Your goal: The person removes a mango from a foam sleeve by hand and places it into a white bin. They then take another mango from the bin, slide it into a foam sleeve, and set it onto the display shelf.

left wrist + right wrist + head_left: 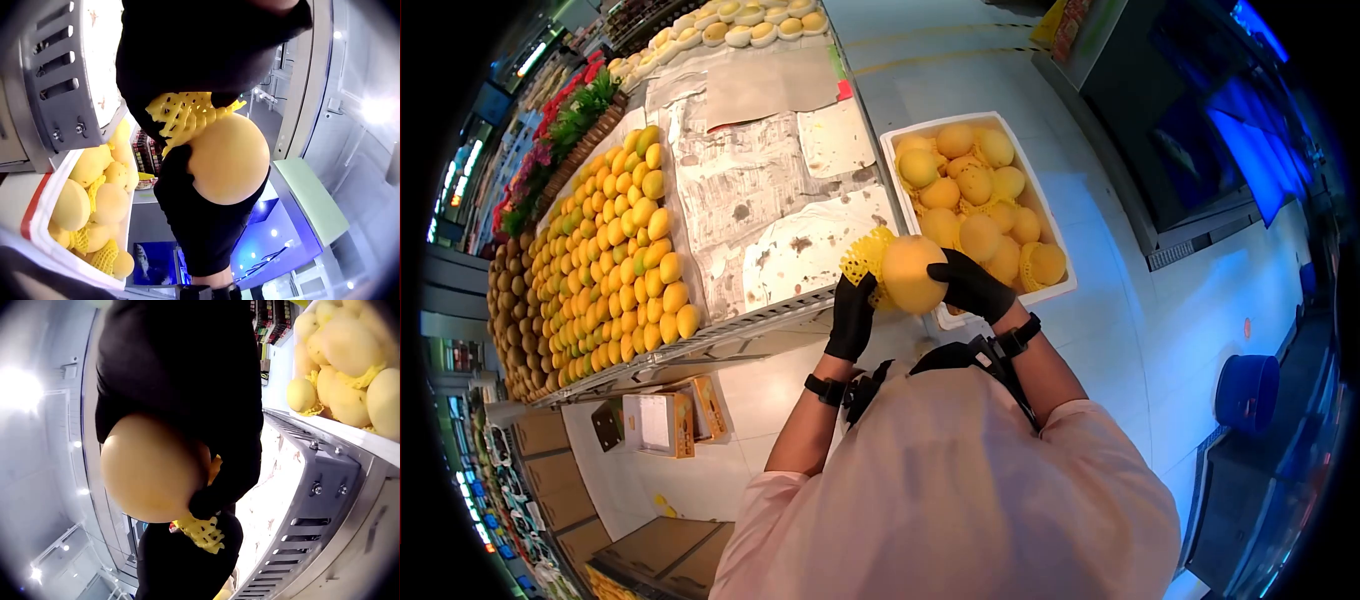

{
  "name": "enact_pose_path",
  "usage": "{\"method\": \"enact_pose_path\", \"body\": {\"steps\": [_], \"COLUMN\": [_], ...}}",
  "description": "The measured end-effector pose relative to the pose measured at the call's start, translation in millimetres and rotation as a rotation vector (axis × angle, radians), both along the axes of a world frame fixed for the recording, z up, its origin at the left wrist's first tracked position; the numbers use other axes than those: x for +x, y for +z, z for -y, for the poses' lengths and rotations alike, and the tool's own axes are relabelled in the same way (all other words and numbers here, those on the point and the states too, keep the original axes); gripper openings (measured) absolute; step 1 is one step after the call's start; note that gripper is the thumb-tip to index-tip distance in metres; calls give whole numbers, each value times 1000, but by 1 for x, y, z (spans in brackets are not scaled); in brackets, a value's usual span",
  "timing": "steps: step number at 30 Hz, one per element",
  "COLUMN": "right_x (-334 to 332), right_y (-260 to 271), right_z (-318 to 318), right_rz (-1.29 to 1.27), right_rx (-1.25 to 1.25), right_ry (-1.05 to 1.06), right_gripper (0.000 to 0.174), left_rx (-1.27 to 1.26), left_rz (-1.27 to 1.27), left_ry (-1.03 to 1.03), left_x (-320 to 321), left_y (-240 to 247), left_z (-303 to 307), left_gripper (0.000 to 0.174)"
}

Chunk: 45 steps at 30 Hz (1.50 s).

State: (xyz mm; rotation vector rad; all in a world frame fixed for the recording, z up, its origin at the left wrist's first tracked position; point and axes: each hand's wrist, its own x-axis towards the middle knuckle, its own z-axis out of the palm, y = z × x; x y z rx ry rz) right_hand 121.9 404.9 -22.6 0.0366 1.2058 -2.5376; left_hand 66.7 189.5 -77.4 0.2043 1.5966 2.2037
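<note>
In the head view, a round yellow melon is held up between the black-gloved hands, in front of the display stand's edge. My right hand grips it from the right, fingers and thumb spread around its side. At the melon's left, my left hand pinches a yellow foam net sleeve. The left wrist view has the net bunched at one end of the melon, most of whose skin is bare. Just beyond the right hand stands a white foam box of yellow melons, some in nets.
The stand has stained paper lining and a slatted metal edge. Rows of mangoes fill its left part, and wrapped fruit lies at its far end. Cartons sit on the floor at left; a blue bucket stands at right.
</note>
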Motion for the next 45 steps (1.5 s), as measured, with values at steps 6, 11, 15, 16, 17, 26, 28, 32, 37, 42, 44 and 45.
{"method": "enact_pose_path", "body": {"steps": [6,11,15,16,17,26,28,32,37,42,44,45], "right_x": [11,25,28,30,30,24,11,-13,-31,-37,-37,-37], "right_y": [-28,-31,-41,-32,-37,-107,-161,-159,-139,-132,-128,-128], "right_z": [-28,-66,-115,-126,-140,-222,-248,-239,-221,-225,-228,-230], "right_rz": [38,-103,137,144,124,-335,-279,288,527,551,609,636], "right_rx": [-54,272,-242,-199,-104,1472,1387,901,964,1034,963,928], "right_ry": [-93,-279,-416,-428,-441,-407,-368,-454,-557,-483,-432,-406], "right_gripper": [48,39,51,58,57,63,65,62,72,75,69,65], "left_rx": [16,72,109,102,97,88,110,102,102,84,75,73], "left_rz": [127,113,116,133,159,319,325,311,320,341,342,342], "left_ry": [-61,-107,-15,22,35,82,76,101,97,119,125,125], "left_x": [13,9,13,16,19,38,39,39,38,38,39,38], "left_y": [41,32,18,17,16,-11,-8,-1,1,3,3,3], "left_z": [-23,-7,19,26,33,72,71,71,74,77,76,76], "left_gripper": [41,35,37,36,34,29,28,28,28,26,26,26]}}
